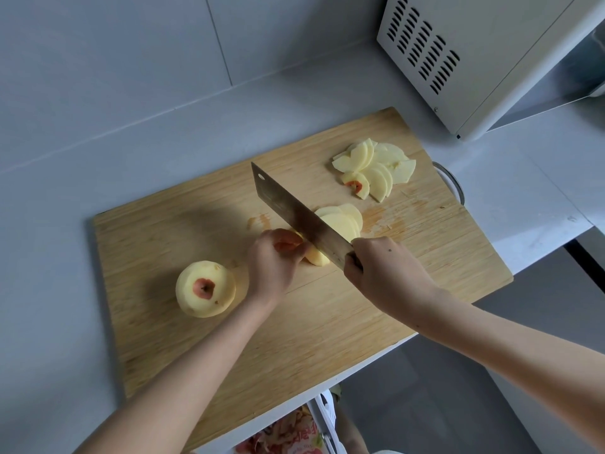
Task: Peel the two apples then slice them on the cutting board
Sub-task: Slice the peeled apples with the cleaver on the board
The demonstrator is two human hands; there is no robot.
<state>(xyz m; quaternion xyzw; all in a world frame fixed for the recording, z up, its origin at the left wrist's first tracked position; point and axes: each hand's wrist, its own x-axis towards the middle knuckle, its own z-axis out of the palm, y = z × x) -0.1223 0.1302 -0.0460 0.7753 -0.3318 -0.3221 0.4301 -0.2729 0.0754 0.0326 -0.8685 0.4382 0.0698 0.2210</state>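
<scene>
On the wooden cutting board (327,322) my right hand (383,273) grips the handle of a cleaver (294,211), its blade standing across a peeled apple piece (316,257). My left hand (273,260) holds that piece with curled fingers, just left of the blade. Cut slices (343,221) lean to the right of the blade. A fanned pile of slices (376,168) lies at the board's far right. A whole peeled apple (205,290), red at the stem hollow, sits at the board's left.
A white microwave (474,60) stands at the back right on the grey counter (49,257). A metal handle (453,181) shows at the board's right edge. Below the counter's front edge, a bag with apple peels (288,434) is visible.
</scene>
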